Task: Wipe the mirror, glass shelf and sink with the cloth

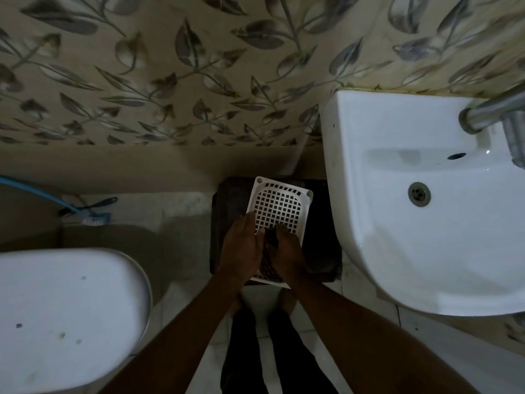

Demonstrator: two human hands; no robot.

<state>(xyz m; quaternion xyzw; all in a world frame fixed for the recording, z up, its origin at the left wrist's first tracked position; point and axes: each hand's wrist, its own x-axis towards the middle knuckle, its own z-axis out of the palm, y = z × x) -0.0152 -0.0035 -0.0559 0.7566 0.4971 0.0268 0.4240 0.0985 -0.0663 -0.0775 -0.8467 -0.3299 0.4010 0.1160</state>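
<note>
Both hands together in white basket on dark stool, 9 o'clock of sink. Right hand pinches dark cloth; left hand flat beside. Cloth prob soft, light, limp — bunch mid-fold for firm grip.

One head-worn camera looks steeply down from above, close over both forearms, facing the leaf-patterned wall; the sink sits right of the hands.

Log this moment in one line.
hands: left, right both in white basket | dark cloth between them | sink untouched
</note>
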